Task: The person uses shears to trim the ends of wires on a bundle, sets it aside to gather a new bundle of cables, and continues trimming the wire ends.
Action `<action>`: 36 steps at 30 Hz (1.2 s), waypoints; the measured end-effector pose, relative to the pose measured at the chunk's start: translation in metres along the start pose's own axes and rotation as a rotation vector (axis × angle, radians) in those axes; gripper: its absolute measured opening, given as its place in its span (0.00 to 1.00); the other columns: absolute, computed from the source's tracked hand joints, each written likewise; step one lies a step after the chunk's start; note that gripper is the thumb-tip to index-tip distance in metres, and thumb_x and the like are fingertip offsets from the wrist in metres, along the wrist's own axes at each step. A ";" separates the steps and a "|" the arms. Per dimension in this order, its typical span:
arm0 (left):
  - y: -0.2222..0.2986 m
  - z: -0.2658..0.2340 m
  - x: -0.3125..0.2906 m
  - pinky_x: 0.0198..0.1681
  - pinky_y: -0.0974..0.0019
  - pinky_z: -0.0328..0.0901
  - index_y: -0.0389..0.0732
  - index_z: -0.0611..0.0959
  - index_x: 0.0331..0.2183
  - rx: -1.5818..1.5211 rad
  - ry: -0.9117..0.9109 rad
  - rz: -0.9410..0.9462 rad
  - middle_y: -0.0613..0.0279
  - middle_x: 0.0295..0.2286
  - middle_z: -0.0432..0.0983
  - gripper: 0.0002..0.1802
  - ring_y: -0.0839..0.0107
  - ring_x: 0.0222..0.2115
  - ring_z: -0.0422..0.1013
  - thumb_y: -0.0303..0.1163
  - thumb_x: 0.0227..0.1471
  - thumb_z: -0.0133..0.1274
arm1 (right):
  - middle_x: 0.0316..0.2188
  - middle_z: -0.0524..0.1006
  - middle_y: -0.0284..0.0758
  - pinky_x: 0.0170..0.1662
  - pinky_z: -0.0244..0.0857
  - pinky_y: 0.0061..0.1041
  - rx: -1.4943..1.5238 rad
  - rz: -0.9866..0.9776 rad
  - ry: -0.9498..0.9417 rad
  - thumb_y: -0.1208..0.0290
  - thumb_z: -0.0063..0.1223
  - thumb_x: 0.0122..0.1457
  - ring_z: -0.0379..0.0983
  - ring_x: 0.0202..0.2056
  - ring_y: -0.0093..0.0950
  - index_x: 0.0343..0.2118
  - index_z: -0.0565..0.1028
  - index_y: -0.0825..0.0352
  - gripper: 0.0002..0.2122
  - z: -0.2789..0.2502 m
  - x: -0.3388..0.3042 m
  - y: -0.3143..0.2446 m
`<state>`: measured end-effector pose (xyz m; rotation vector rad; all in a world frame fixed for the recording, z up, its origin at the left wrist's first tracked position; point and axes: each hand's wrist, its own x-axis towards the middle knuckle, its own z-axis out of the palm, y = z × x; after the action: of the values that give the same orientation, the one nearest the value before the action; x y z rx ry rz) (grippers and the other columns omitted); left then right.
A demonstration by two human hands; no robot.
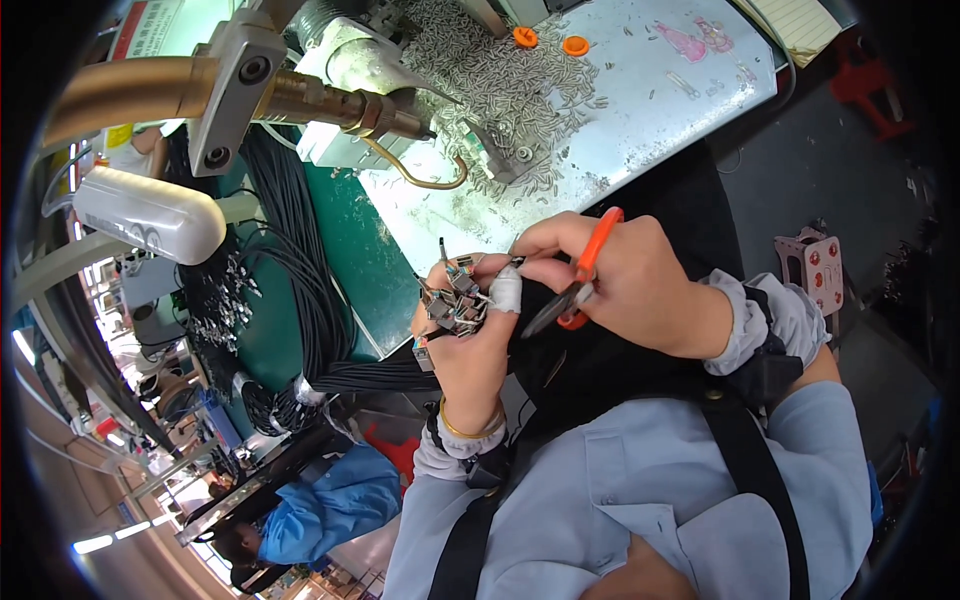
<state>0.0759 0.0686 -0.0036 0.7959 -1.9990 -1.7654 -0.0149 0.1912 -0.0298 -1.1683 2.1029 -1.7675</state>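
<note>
In my left hand (468, 362) is a bunch of small metal cable connectors (455, 306), with bits of coloured wire showing among them. White tape or a finger cover wraps its thumb. A pair of scissors with orange handles (597, 248) hangs in my right hand (655, 290), one loop around the fingers and the blades pointing down to the left. The right thumb and forefinger pinch together close to the left thumb tip, at a small dark piece that I cannot make out clearly. Black cables (375, 376) run in from the left towards my left wrist.
Many small metal pieces (520, 110) lie heaped on the white worktop (660, 120) beneath a machine with a brass-coloured pipe (330, 104). Two orange caps (575, 46) sit beyond the heap. A white lamp (150, 215) juts in at left. Someone in blue (330, 505) is at lower left.
</note>
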 end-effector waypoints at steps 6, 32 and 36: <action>-0.003 0.003 0.000 0.28 0.79 0.61 0.33 0.75 0.30 0.155 -0.020 0.263 0.66 0.24 0.72 0.11 0.81 0.24 0.67 0.18 0.39 0.55 | 0.21 0.73 0.35 0.21 0.62 0.19 -0.166 -0.122 0.068 0.77 0.49 0.51 0.71 0.19 0.22 0.30 0.68 0.71 0.05 0.009 0.002 -0.001; 0.008 -0.011 0.035 0.16 0.78 0.50 0.34 0.74 0.31 -0.391 -0.203 -0.241 0.67 0.18 0.65 0.08 0.81 0.15 0.57 0.22 0.43 0.52 | 0.06 0.64 0.33 0.15 0.56 0.23 0.077 0.335 -0.271 0.66 0.56 0.48 0.63 0.10 0.28 0.18 0.67 0.69 0.13 -0.001 0.001 0.005; 0.010 -0.008 0.065 0.15 0.77 0.50 0.36 0.72 0.31 -0.523 -0.256 -0.383 0.67 0.17 0.62 0.07 0.80 0.13 0.55 0.23 0.45 0.49 | 0.08 0.65 0.30 0.15 0.56 0.21 0.487 0.701 -0.196 0.68 0.51 0.52 0.63 0.10 0.22 0.21 0.67 0.70 0.11 -0.009 0.016 0.003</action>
<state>0.0285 0.0224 0.0006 0.8398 -1.4571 -2.5724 -0.0319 0.1876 -0.0240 -0.3811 1.5515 -1.5892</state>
